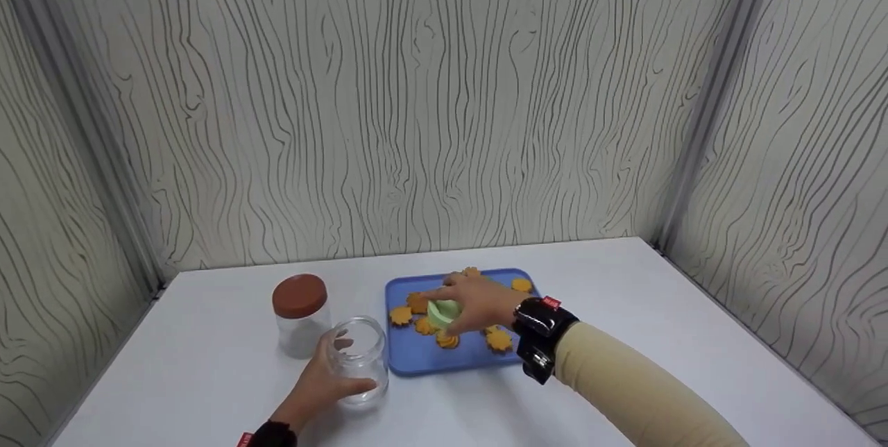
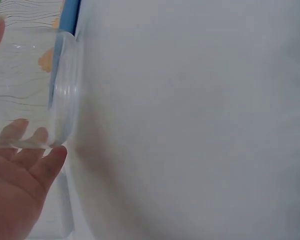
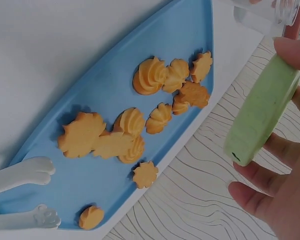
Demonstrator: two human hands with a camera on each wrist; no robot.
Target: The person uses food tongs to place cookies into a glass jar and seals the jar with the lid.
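Observation:
My left hand (image 1: 322,381) holds a clear open-topped jar (image 1: 366,364), thumb on its near side and fingers round the far side. Through the jar's wall in the left wrist view, some fingertips show behind it. A pale green round lid (image 3: 262,110) is in my right hand (image 1: 482,301), held at its edge between thumb and fingers, above the blue tray (image 1: 416,360). Several golden cookies (image 3: 150,75) lie on that tray, some flower-shaped and some swirled. The right hand and forearm hide part of the tray in the head view.
Left of the open jar stands another clear jar (image 1: 303,332) with a red-brown lid (image 1: 300,296). White paw-tipped tongs (image 3: 25,175) lie across one end of the tray. Wood-grain panels (image 1: 416,100) wall in the white table (image 1: 229,336) at the back and sides.

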